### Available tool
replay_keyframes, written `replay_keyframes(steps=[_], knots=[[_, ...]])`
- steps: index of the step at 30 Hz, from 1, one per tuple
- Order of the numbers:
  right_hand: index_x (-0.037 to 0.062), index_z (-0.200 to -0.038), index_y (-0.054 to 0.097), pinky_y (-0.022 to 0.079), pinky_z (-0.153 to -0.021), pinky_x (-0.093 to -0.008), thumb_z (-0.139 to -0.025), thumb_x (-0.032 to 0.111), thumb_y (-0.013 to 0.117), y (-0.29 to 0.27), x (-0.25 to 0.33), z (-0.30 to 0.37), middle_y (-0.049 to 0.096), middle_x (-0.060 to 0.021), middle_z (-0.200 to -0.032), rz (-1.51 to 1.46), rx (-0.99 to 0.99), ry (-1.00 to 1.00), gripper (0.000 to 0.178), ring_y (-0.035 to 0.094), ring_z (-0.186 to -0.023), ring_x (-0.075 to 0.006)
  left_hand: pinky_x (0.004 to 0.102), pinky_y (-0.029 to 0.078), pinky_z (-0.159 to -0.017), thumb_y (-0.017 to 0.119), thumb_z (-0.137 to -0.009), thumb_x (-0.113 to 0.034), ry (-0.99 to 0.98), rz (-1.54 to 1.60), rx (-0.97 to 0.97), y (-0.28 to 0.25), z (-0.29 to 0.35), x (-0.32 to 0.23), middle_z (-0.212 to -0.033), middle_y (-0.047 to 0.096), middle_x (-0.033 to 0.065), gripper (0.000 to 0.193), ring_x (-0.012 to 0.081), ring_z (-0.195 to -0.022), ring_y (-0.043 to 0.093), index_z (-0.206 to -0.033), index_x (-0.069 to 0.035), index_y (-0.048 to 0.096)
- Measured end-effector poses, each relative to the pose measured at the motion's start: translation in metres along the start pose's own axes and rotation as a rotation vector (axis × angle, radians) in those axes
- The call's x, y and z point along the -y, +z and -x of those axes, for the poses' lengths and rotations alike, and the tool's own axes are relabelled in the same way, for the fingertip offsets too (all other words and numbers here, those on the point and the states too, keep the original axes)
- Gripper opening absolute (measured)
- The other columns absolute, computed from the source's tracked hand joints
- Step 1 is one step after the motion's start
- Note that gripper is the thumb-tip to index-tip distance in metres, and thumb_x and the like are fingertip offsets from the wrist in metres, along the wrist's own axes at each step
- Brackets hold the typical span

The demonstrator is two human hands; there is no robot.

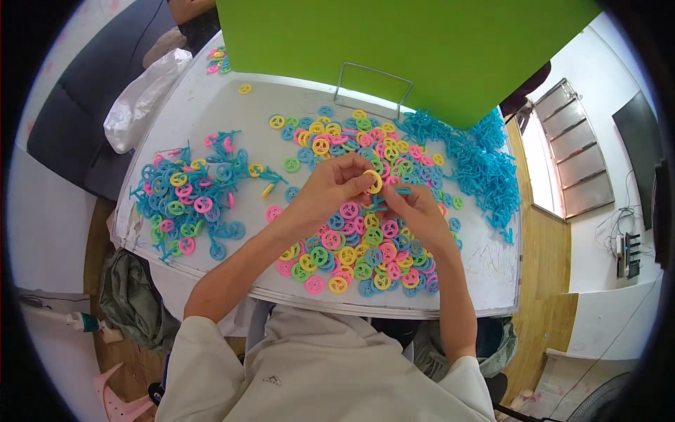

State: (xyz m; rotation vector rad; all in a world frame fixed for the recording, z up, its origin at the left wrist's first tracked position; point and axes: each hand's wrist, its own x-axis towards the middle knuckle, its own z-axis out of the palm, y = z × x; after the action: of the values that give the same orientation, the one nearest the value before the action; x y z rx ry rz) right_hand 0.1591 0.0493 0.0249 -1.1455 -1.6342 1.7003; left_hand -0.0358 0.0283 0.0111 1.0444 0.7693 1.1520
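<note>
Over the middle of the table, my left hand [333,186] pinches a small yellow plastic wheel [373,182] between thumb and fingers. Close beside it, my right hand [420,212] is closed on a teal plastic stem piece [380,202], which sits just below the wheel; whether the two touch is hard to tell. Under and around both hands spreads a pile of loose wheels [330,239] in pink, yellow, green and blue. At the right lies a heap of teal stem pieces [485,172]. To the left is a pile of wheels joined with teal stems [184,191].
A bright green panel [394,53] rises at the table's [485,281] far side, with a thin metal wire frame [373,88] before it. A white plastic bag [144,98] hangs at the far left edge. Dark green sacks [133,299] stand below the near edge. Another person's arm shows at top left.
</note>
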Motion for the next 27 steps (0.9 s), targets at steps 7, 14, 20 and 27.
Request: replay_keyframes(steps=[7, 14, 20, 27], knots=[[0.0026, -0.117, 0.054, 0.052, -0.073, -0.0279, -0.094, 0.021, 0.058, 0.003, -0.009, 0.001, 0.062, -0.0055, -0.098, -0.415, 0.053, 0.131, 0.029, 0.063, -0.084, -0.0145, 0.0237, 0.054, -0.076, 0.061, -0.092, -0.017, -0.079, 0.226, -0.108, 0.001, -0.002, 0.002, -0.101, 0.062, 0.0041, 0.020, 0.0125, -0.085, 0.063, -0.107, -0.004, 0.057], [0.0022, -0.108, 0.058, 0.048, -0.087, -0.0301, -0.082, -0.003, 0.062, 0.007, -0.008, 0.000, 0.052, -0.0086, -0.120, 0.508, -0.368, -0.685, 0.027, 0.054, -0.112, -0.0163, 0.0259, 0.057, -0.077, 0.059, -0.093, -0.018, -0.136, 0.389, -0.151, 0.004, -0.001, 0.009, -0.104, 0.061, 0.0099, 0.026, 0.0179, -0.092, 0.066, -0.112, -0.002, 0.052], [-0.0004, -0.102, 0.061, 0.051, -0.081, -0.0280, -0.082, -0.005, 0.063, 0.001, -0.017, 0.000, 0.064, -0.0068, -0.095, 0.321, -0.345, -0.509, 0.021, 0.063, -0.094, -0.0144, 0.0272, 0.057, -0.076, 0.059, -0.093, -0.017, -0.097, 0.084, -0.131, 0.014, 0.000, 0.005, -0.097, 0.063, 0.0085, 0.022, 0.0167, -0.083, 0.067, -0.107, 0.000, 0.055], [-0.0010, -0.096, 0.058, 0.052, -0.078, -0.0270, -0.083, -0.005, 0.062, 0.011, -0.016, 0.003, 0.065, -0.0070, -0.087, 0.314, -0.348, -0.500, 0.014, 0.065, -0.085, -0.0138, 0.0274, 0.056, -0.071, 0.056, -0.094, -0.011, -0.058, -0.091, -0.111, 0.006, -0.004, 0.007, -0.092, 0.064, 0.0087, 0.015, 0.0169, -0.081, 0.067, -0.101, 0.001, 0.057]])
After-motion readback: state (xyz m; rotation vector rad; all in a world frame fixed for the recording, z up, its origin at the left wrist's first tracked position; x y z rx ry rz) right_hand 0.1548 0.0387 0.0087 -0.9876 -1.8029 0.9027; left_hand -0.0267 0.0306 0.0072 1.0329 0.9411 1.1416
